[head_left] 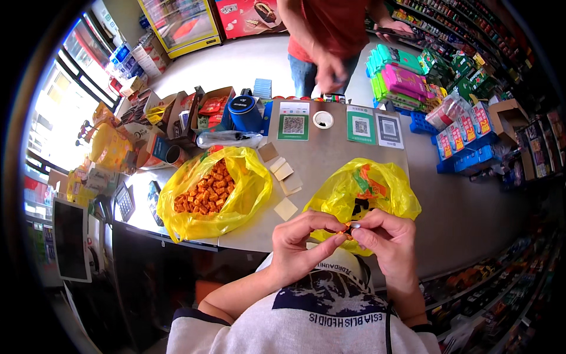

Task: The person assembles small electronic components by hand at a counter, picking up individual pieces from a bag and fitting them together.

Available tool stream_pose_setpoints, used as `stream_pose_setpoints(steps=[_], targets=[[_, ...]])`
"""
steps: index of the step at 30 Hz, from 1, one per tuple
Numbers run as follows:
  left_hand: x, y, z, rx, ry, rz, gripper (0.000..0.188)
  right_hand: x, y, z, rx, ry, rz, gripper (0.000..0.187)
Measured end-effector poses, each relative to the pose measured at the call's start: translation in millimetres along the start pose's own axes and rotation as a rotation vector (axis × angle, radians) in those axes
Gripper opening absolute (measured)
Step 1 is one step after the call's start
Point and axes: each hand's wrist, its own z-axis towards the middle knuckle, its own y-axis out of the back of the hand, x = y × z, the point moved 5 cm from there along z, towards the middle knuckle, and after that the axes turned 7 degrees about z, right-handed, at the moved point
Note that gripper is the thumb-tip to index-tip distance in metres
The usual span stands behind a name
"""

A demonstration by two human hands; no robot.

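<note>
Both of my hands meet in front of my chest, above the near edge of the counter. My left hand pinches a small orange piece between thumb and fingertips. On its other side, my right hand pinches the same piece, where a whitish bit shows; its exact kind is too small to tell. Just beyond them lies an open yellow plastic bag with an orange-and-green wrapper and dark pieces inside. To the left, another yellow bag gapes open around a heap of orange-brown cubes.
Square paper pieces lie between the bags. Code cards, a small white round dish and a blue canister stand farther back. Across the counter is a person in a red shirt. Boxes are stacked at right, a monitor at left.
</note>
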Motion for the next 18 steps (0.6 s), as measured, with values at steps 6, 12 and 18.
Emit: stream_pose_setpoints(steps=[6,12,18], targets=[[-0.2,0.9,-1.9,0.003,0.074,-0.113,0.015,10.4,-4.1,-0.5,0.043,0.173,-0.250,0.013],[3.2,0.3,-1.8,-0.001,0.117,-0.184,0.015,11.0,-7.4,2.3,0.092,0.216,-0.275,0.017],[1.2,2.7,0.5,0.018,0.026,-0.063,0.017,2.0,-11.4,2.2,0.014,0.144,-0.109,0.015]])
